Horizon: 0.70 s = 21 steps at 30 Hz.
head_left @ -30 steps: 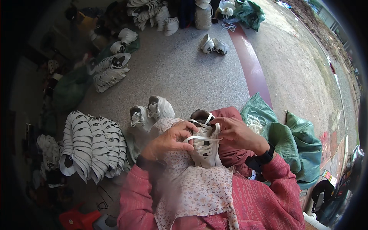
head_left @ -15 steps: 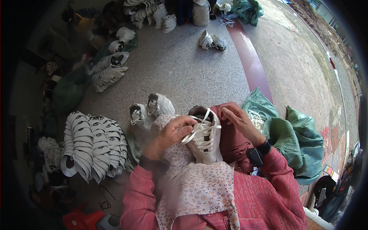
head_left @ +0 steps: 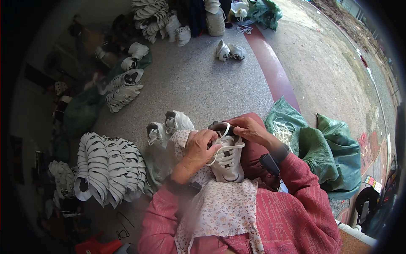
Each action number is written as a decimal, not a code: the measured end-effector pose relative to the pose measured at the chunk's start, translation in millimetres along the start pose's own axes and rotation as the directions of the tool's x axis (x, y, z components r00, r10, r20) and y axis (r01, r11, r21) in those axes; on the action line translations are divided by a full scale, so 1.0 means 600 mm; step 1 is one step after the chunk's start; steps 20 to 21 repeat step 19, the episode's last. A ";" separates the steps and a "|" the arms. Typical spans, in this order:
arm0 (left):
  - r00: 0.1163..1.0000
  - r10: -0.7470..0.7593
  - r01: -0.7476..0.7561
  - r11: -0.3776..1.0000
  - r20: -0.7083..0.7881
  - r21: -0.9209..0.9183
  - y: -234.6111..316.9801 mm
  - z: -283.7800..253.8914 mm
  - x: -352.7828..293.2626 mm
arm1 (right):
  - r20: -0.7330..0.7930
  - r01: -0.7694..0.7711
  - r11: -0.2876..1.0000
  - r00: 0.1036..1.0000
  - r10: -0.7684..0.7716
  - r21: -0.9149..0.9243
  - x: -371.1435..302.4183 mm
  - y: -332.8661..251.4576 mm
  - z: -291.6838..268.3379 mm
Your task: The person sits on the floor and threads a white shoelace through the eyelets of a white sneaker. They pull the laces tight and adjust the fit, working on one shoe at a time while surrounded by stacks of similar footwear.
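Note:
A white shoe upper [head_left: 228, 164] with a dark collar lies on my lap, over a flowered apron [head_left: 224, 207]. A white shoelace [head_left: 234, 147] is threaded through its eyelets, with loops standing loose near the top. My left hand [head_left: 200, 147] is closed on the upper's left edge by the collar, thumb toward the lace. On the opposite side my right hand [head_left: 250, 130] pinches the collar edge with thumb and fingers. The hands partly hide the collar, and whether either also holds the lace is unclear.
Two laced uppers [head_left: 179, 121] stand beyond my left hand. Large stacks of white uppers [head_left: 111, 167] sit on the left. Green sacks [head_left: 315, 152], with a bundle of white laces [head_left: 282, 133], lie at my right. Another pair of uppers [head_left: 230, 51] rests on the speckled floor.
My right hand has come in from beside the upper to its collar. My left hand has shifted slightly toward the lacing, its fingers now curled at the collar's edge. The view has tilted slightly.

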<state>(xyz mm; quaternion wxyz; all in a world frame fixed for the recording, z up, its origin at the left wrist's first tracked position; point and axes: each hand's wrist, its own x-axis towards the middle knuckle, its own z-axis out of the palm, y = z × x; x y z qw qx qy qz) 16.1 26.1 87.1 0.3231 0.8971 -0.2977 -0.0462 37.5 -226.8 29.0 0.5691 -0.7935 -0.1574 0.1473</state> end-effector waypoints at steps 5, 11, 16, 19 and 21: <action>0.999 0.019 -0.017 0.998 -0.034 0.057 0.017 0.015 -0.002 | -0.105 -0.019 0.991 0.995 0.004 -0.135 -0.013 -0.030 0.014; 0.998 -0.008 0.009 1.000 0.055 -0.012 0.021 0.008 0.008 | -0.153 -0.017 0.972 0.988 -0.020 -0.236 -0.023 -0.051 0.011; 0.982 -0.081 0.117 0.969 0.168 -0.217 0.017 -0.026 0.010 | -0.137 -0.057 0.995 0.989 0.046 -0.078 -0.010 -0.041 0.002; 0.923 -0.334 0.377 0.883 0.189 -0.281 0.037 -0.084 0.012 | -0.198 -0.062 0.998 0.979 0.054 -0.032 -0.003 -0.080 -0.008; 0.923 -0.334 0.377 0.883 0.189 -0.281 0.037 -0.084 0.012 | -0.198 -0.062 0.998 0.979 0.054 -0.032 -0.003 -0.080 -0.008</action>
